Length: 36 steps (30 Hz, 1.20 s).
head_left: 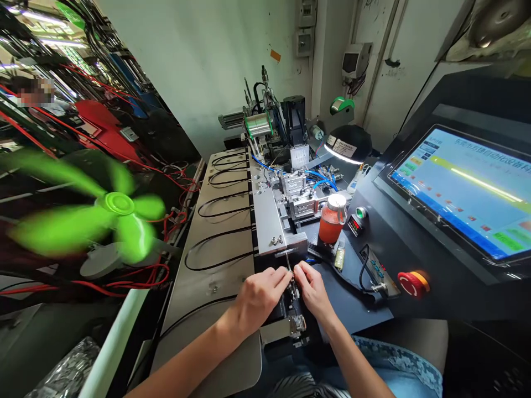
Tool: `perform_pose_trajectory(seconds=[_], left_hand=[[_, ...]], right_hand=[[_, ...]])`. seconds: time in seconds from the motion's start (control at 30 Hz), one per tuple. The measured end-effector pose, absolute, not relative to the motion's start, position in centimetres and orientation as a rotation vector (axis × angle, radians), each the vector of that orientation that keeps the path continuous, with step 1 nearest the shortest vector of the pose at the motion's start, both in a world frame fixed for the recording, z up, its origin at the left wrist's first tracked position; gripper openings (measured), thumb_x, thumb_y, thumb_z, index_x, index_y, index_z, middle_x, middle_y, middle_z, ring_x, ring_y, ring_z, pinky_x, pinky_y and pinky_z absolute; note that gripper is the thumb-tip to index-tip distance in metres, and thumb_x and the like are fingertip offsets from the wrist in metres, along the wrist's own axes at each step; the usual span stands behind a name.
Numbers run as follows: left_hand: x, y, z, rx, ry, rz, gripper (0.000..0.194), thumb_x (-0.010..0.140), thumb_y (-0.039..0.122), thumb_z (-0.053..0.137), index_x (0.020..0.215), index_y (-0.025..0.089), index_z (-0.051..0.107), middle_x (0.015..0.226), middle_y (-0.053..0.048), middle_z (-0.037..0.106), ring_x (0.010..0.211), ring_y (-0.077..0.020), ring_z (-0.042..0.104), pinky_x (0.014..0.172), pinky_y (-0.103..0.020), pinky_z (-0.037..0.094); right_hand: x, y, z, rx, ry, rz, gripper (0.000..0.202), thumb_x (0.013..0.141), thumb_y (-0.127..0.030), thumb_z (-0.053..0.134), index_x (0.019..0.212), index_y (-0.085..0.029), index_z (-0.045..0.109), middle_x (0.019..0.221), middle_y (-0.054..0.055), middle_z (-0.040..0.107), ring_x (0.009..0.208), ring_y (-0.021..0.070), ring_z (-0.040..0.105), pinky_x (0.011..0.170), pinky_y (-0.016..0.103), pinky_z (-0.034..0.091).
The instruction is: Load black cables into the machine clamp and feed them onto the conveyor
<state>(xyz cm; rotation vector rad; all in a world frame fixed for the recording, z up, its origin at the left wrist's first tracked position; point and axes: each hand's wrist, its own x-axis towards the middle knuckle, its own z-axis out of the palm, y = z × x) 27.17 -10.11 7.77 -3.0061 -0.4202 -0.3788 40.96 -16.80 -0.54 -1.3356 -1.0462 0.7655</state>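
At the left of the frame, a green fan (119, 203) spins, its blades blurred, with another person (60, 105) beyond it at the upper left.

Right of that runs the pale bench (194, 293). Four looped black cables (207, 269) lie across it one behind another, their ends reaching the metal rail (267, 221). A nearer black cable (194, 311) runs in towards the left hand (259, 301), at the lower centre.

That hand's fingers are drawn together over the narrow track (295, 296). The right hand (313, 293) meets it from the other side, thumb and forefinger close together, the fingertips nearly touching. Whether either is clamped on anything cannot be told; the small piece between them is too hidden.

The four farther loops look laid in place; the nearest one seems still in hand, its end unsettled. How many remain cannot be told.

Further right stand a red jar (331, 226), a glowing lamp (348, 145), a red stop button (414, 283) and a lit screen (468, 188).
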Motion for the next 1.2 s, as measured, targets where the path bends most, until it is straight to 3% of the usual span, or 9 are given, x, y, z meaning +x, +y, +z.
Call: perform_pose_trajectory(seconds=[0.07, 0.17, 0.27, 0.8, 1.0, 1.13, 1.2], left_hand=[[26.8, -9.9, 7.9, -3.144, -0.558, -0.395, 0.025, 0.093, 0.010, 0.041, 0.106, 0.021, 0.060, 0.092, -0.002, 0.065, 0.074, -0.0142, 0.061, 0.064, -0.023, 0.049], [26.0, -9.5, 7.7, -3.231, -0.828, -0.400, 0.015, 0.093, 0.017, 0.046, 0.099, 0.021, 0.060, 0.091, -0.001, 0.063, 0.076, -0.0140, 0.062, 0.069, -0.024, 0.048], [25.7, -9.4, 7.5, -3.199, -0.955, -0.291, 0.012, 0.092, 0.020, 0.048, 0.090, 0.020, 0.060, 0.086, 0.000, 0.062, 0.074, -0.0155, 0.062, 0.068, -0.026, 0.047], [25.7, -9.3, 7.1, -3.153, -0.925, -0.274, 0.021, 0.094, 0.021, 0.042, 0.083, 0.020, 0.060, 0.083, -0.001, 0.059, 0.069, -0.0134, 0.059, 0.065, -0.023, 0.045], [26.4, -9.8, 7.2, -3.148, -0.947, -0.277, 0.020, 0.092, 0.020, 0.042, 0.082, 0.020, 0.060, 0.083, -0.001, 0.061, 0.069, -0.0146, 0.061, 0.064, -0.023, 0.047], [24.6, -8.4, 9.0, -3.173, -1.068, -0.221, 0.020, 0.092, 0.021, 0.042, 0.102, 0.024, 0.059, 0.090, -0.001, 0.066, 0.074, -0.0160, 0.066, 0.065, -0.023, 0.049], [21.4, -6.8, 10.5, -3.148, -1.225, -0.195, 0.020, 0.093, 0.024, 0.040, 0.099, 0.024, 0.060, 0.082, 0.001, 0.068, 0.070, -0.0155, 0.066, 0.063, -0.021, 0.049]], right_hand=[[41.6, -17.2, 0.0, -1.373, -1.073, 0.707, 0.030, 0.097, -0.027, 0.035, 0.069, -0.020, 0.042, 0.063, -0.003, 0.038, 0.057, 0.0123, 0.037, 0.054, 0.024, 0.033], [42.1, -18.0, 1.0, -1.441, -1.248, 0.483, 0.019, 0.094, -0.018, 0.038, 0.089, -0.019, 0.055, 0.081, 0.004, 0.057, 0.075, 0.0173, 0.050, 0.070, 0.029, 0.039], [42.0, -18.9, 1.6, -1.468, -1.467, 0.320, 0.021, 0.091, -0.011, 0.040, 0.101, -0.019, 0.057, 0.091, 0.007, 0.062, 0.085, 0.0205, 0.053, 0.074, 0.032, 0.042], [41.6, -20.2, 2.5, -1.575, -1.451, 0.217, 0.018, 0.089, -0.010, 0.042, 0.088, -0.018, 0.059, 0.077, 0.007, 0.061, 0.073, 0.0196, 0.055, 0.065, 0.031, 0.044], [41.9, -21.4, 2.9, -1.476, -1.306, 0.168, 0.021, 0.091, -0.011, 0.042, 0.101, -0.019, 0.058, 0.074, 0.005, 0.061, 0.066, 0.0175, 0.058, 0.061, 0.027, 0.045], [42.1, -22.1, 3.9, -1.397, -1.205, 0.370, 0.019, 0.093, -0.020, 0.045, 0.101, -0.023, 0.061, 0.074, 0.004, 0.064, 0.062, 0.0156, 0.059, 0.059, 0.024, 0.046], [42.6, -22.8, 4.6, -1.385, -1.155, 0.521, 0.017, 0.092, -0.030, 0.049, 0.093, -0.025, 0.065, 0.064, 0.002, 0.061, 0.054, 0.0154, 0.057, 0.053, 0.023, 0.044]])
